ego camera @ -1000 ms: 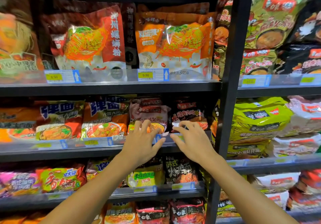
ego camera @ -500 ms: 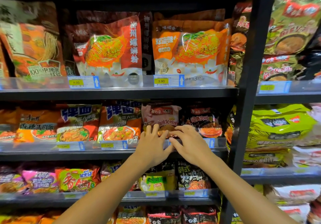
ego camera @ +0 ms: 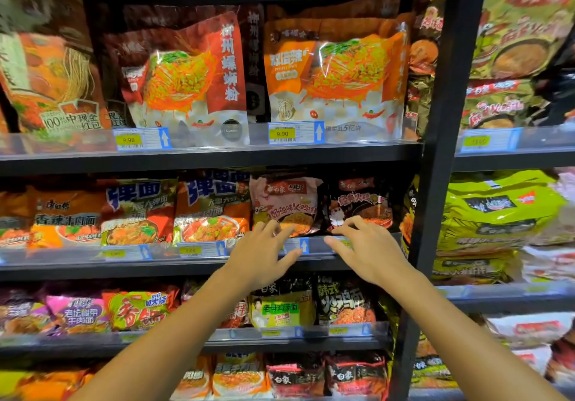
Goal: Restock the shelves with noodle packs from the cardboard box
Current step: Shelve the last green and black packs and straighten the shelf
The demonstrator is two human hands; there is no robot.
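Observation:
A pink noodle pack point(ego camera: 284, 201) stands on the second shelf point(ego camera: 193, 266) beside a black noodle pack point(ego camera: 361, 204) to its right. My left hand point(ego camera: 264, 251) hovers at the shelf's clear front rail just below the pink pack, fingers spread and holding nothing. My right hand point(ego camera: 367, 248) is apart from it, in front of the black pack's lower edge, fingers loosely bent and empty. Whether the fingertips touch the packs is unclear. The cardboard box is not in view.
Large orange noodle bags point(ego camera: 336, 70) fill the top shelf. Orange packs point(ego camera: 211, 210) stand left of the pink pack. A black upright post point(ego camera: 435, 182) divides this bay from green packs point(ego camera: 497, 210) on the right. Lower shelves hold more packs point(ego camera: 283, 307).
My hands, close together over the pink pack half a second ago, have moved apart; the right hand shifted right toward the black pack. The camera view moved closer.

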